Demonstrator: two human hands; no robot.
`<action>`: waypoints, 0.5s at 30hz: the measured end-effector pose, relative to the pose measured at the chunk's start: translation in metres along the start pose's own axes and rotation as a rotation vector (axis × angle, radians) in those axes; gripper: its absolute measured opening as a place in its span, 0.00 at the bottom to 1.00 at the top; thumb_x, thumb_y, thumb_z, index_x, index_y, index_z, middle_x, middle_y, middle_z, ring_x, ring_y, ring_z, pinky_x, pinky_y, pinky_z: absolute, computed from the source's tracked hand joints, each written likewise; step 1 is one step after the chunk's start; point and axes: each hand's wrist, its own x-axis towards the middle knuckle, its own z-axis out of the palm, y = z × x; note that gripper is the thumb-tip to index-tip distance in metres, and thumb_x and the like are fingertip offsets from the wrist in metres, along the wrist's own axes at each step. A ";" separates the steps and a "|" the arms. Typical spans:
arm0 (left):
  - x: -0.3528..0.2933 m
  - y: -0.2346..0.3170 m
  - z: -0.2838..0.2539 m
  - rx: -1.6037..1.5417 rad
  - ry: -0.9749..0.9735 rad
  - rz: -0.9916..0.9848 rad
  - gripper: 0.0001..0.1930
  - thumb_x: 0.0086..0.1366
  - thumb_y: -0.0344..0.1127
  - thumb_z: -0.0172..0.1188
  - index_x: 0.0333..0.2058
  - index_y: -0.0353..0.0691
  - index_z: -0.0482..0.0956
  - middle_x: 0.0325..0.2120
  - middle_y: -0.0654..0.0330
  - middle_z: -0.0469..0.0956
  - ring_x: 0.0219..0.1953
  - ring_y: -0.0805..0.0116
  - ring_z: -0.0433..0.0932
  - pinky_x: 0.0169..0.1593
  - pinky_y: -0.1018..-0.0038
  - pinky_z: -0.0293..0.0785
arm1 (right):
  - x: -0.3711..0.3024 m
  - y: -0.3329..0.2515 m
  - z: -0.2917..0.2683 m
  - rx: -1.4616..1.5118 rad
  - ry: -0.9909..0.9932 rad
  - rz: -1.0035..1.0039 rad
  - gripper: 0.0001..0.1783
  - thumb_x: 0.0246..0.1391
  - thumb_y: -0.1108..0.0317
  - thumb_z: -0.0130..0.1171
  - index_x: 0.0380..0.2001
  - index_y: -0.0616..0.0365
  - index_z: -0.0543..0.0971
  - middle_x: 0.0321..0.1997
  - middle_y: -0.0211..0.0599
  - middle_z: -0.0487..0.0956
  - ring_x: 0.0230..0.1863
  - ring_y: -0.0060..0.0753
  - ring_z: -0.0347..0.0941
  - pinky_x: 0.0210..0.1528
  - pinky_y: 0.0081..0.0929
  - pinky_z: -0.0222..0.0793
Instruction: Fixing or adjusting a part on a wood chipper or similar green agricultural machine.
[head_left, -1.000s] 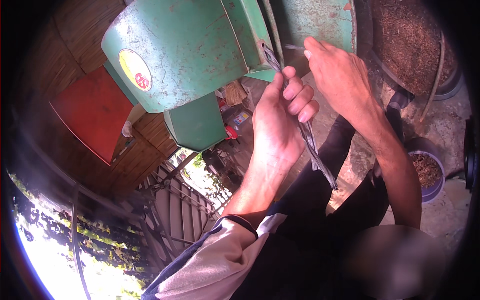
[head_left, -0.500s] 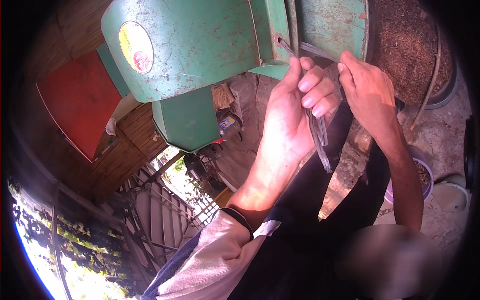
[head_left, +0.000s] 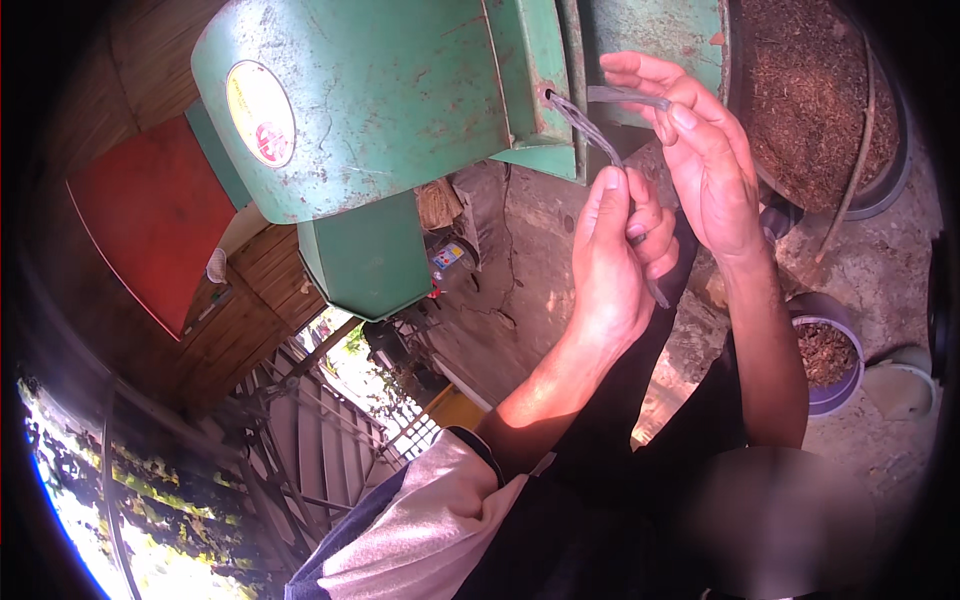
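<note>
A dark grey rubber-like strip runs through a small hole in the flange of a green metal machine. My left hand is closed round the doubled strands below the hole, thumb on top, and a tail hangs out under the fingers. On the flange's other side, a flat length of the strip stretches sideways to my right hand. There the thumb pinches its end against the fingers, while the other fingertips extend towards the green panel.
At the right stands a large round container full of brown shredded material, a stick across it. Below it are a purple pot and a pale bowl. A green chute and a red panel lie left.
My left hand has moved down and right from the hole, leaving more strip showing between. My right hand has turned palm inward and risen, its fingers straighter, still at the strip's other end.
</note>
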 end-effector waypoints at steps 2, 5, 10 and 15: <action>-0.006 0.009 0.008 0.098 -0.002 0.059 0.15 0.82 0.47 0.42 0.39 0.44 0.68 0.24 0.72 0.55 0.20 0.81 0.51 0.23 0.80 0.52 | 0.005 0.010 -0.005 0.147 -0.062 -0.038 0.13 0.70 0.62 0.44 0.32 0.56 0.70 0.51 0.50 0.78 0.69 0.47 0.67 0.72 0.48 0.57; -0.004 0.020 0.017 0.122 -0.005 0.148 0.15 0.82 0.46 0.42 0.40 0.43 0.69 0.23 0.72 0.56 0.20 0.81 0.51 0.23 0.80 0.52 | 0.013 0.020 -0.002 0.299 -0.018 -0.014 0.14 0.71 0.62 0.40 0.29 0.51 0.65 0.32 0.35 0.73 0.50 0.35 0.72 0.68 0.46 0.61; 0.012 0.029 0.021 -0.011 0.004 0.087 0.15 0.83 0.45 0.40 0.40 0.44 0.69 0.23 0.72 0.56 0.20 0.81 0.50 0.23 0.79 0.53 | 0.020 0.010 -0.006 0.652 0.113 0.030 0.15 0.71 0.63 0.40 0.26 0.48 0.59 0.22 0.25 0.58 0.27 0.21 0.55 0.45 0.35 0.65; 0.018 0.030 0.013 -0.145 0.001 0.045 0.15 0.83 0.47 0.41 0.39 0.45 0.69 0.23 0.72 0.56 0.20 0.80 0.50 0.22 0.80 0.53 | 0.015 0.002 -0.007 0.499 0.064 0.040 0.16 0.72 0.62 0.41 0.26 0.51 0.64 0.23 0.23 0.59 0.27 0.19 0.54 0.38 0.24 0.57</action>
